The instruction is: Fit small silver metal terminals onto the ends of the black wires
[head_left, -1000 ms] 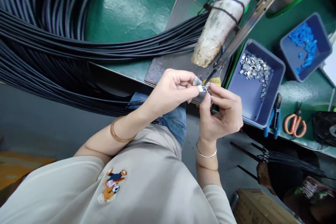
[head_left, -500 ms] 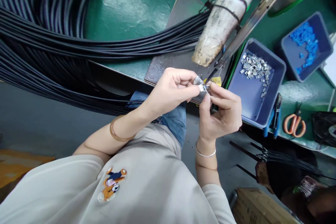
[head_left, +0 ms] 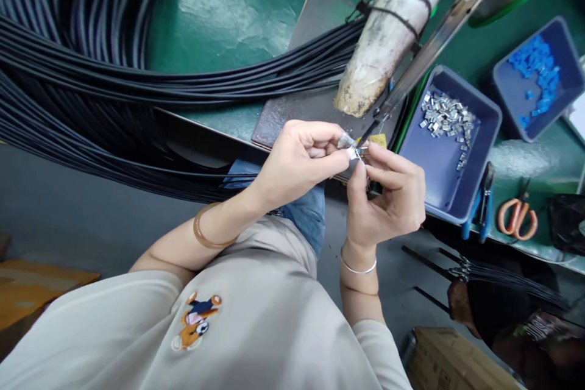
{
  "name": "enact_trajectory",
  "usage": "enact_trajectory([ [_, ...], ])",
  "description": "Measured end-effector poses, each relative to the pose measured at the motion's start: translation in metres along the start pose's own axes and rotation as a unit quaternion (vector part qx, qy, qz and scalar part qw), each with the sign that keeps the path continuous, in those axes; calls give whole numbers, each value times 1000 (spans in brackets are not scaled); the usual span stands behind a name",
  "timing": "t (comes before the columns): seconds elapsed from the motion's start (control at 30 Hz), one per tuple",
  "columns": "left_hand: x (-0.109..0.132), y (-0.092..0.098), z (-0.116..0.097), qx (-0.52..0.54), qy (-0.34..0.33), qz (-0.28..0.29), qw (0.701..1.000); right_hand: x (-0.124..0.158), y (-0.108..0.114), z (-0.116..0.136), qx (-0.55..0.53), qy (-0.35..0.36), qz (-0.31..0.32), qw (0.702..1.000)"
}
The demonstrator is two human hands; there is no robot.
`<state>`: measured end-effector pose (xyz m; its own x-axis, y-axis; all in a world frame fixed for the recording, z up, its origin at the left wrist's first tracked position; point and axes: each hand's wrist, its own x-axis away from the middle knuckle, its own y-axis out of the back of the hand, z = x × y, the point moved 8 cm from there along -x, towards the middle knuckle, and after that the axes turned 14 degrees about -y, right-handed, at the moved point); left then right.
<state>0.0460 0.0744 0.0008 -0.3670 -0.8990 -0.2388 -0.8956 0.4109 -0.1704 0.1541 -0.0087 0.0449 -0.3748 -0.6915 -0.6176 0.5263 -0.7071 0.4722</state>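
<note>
My left hand (head_left: pixel 308 152) comes in from the left, with thumb and index finger pinched together. At their tips is a small silvery metal piece (head_left: pixel 360 152), partly covered by fingers. The index tip has a greyish wrap, and something white shows at the thumb tip. My right hand (head_left: pixel 386 195) meets it from the right, index finger and thumb closing on the same piece from its other side. A thin pale strand shows by the right thumb; what it belongs to cannot be made out. Behind the fingertips lies a yellow item (head_left: pixel 378 141), next to a dark pointed tool tip (head_left: pixel 368 133).
Black cables (head_left: pixel 205 85) run from the left onto a dark board (head_left: pixel 278 116). Above hangs a wrapped white tube (head_left: pixel 379 61) beside a metal bar (head_left: pixel 425 55). Rightward are bins of metal pieces (head_left: pixel 491 113) and blue pieces (head_left: pixel 564 42), pliers (head_left: pixel 484 207), scissors (head_left: pixel 516 218) and another person (head_left: pixel 498 311).
Both hands stay pinched at the same spot, the right shifted very slightly rightward. The view has moved a little, so the bins and tools appear slightly farther right.
</note>
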Motion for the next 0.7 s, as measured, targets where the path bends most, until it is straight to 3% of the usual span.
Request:
enact_trajectory([
  [0.7,9,-2,7,2,35,46,998,6,3,2,-11,12,8,1000],
])
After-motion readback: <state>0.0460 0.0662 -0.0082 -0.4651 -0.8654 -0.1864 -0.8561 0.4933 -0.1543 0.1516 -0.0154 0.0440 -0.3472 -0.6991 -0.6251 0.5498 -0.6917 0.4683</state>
